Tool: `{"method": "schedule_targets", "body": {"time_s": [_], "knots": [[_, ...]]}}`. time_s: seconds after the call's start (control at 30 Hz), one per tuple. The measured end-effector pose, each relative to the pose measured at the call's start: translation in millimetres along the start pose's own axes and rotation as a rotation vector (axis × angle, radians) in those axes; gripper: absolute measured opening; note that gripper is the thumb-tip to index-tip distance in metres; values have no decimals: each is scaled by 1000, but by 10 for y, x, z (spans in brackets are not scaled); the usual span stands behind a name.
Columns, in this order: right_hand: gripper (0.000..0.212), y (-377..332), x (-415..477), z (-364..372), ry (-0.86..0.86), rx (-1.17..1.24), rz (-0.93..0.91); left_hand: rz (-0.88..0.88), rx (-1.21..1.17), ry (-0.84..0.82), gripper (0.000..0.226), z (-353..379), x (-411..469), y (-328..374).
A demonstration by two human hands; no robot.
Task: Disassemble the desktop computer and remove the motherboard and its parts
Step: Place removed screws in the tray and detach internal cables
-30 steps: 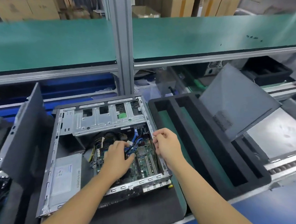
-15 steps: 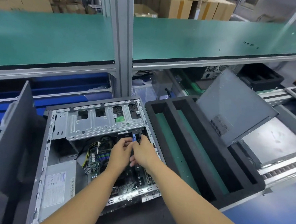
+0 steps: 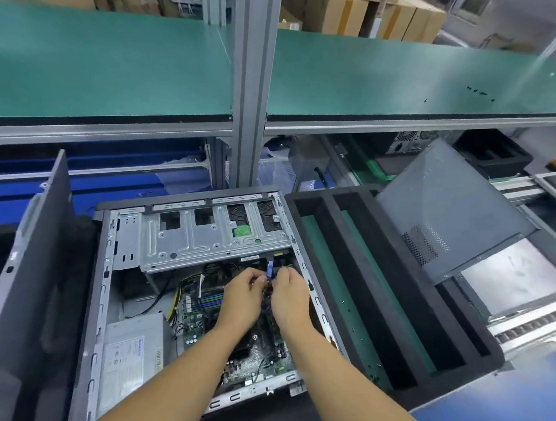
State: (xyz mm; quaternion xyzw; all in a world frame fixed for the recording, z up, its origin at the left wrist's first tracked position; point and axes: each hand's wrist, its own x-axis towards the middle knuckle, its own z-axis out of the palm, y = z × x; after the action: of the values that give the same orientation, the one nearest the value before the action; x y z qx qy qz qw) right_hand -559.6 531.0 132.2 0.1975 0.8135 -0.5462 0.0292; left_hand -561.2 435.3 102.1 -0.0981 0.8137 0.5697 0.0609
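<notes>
a second ago the person's hands worked apart, the left among the cables and the right on the case's rail. now the left hand (image 3: 243, 298) and right hand (image 3: 288, 296) have met just under the drive cage (image 3: 207, 239), fingers curled. both pinch the blue cable (image 3: 269, 270), whose flat end stands upright between the fingertips. the open computer case (image 3: 106, 269), thin stamped grey steel with slotted flanges, lies on its side. inside it the green motherboard (image 3: 195, 316), studded with slots and small capacitors, lies directly beneath both wrists and spreads out to the left of the left hand. a boxy silver power supply (image 3: 132, 352) with a white label fills the case's near left corner. right of the case sits a black foam tray (image 3: 443, 379) with long slots. a grey perforated side panel (image 3: 449, 206) leans tilted over the tray's far side.
</notes>
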Motion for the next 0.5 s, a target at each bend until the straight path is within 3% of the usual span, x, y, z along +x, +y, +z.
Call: {"method": "schedule_targets", "body": {"time_s": [0.3,0.5], "knots": [[29,139,-179,-93,-42,-92,63,119,155,-131,22,-42,13,0],[28,153,-158,-76,-1,-63,106,166,247,-78,18,-40,-51,45]]}}
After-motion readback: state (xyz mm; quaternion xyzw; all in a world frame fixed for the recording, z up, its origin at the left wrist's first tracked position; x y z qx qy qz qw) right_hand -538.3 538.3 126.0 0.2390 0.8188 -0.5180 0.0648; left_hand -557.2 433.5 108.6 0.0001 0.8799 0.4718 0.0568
